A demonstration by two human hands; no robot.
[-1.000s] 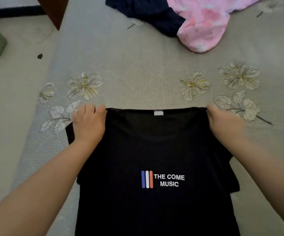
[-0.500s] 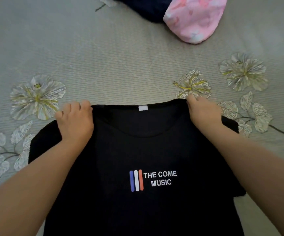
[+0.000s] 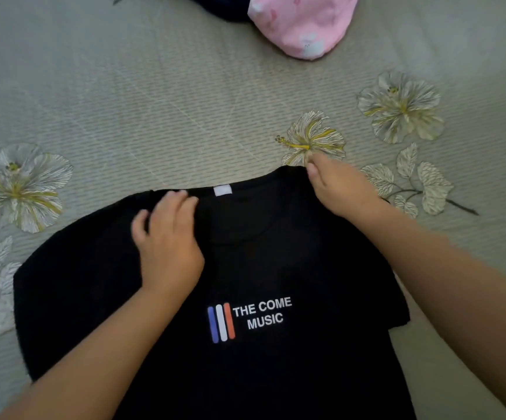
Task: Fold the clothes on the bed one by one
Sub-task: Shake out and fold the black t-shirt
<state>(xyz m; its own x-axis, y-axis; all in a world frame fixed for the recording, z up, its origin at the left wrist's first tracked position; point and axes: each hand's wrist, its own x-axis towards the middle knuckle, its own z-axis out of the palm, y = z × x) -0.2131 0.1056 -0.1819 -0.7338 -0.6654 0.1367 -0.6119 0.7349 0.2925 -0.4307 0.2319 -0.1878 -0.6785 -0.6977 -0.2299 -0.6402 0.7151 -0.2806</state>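
A black T-shirt (image 3: 279, 268) with a "THE COME MUSIC" print lies front up on the grey flowered bedspread (image 3: 154, 98), collar away from me. My left hand (image 3: 168, 241) rests on the shirt just left of the collar and its white label, fingers loosely spread and holding nothing. My right hand (image 3: 341, 189) pinches the shirt's top edge at the right shoulder, thumb at the cloth's edge. Both short sleeves lie spread out to the sides.
A pink patterned garment (image 3: 301, 25) lies crumpled at the far edge of the bed. Beside it, on its left, is a dark navy garment (image 3: 224, 9), cut off by the frame. Bare bedspread stretches between them and the shirt.
My left hand has let go of the left shoulder and slid right toward the collar. My right hand still holds the right shoulder. The view has moved closer to the shirt.
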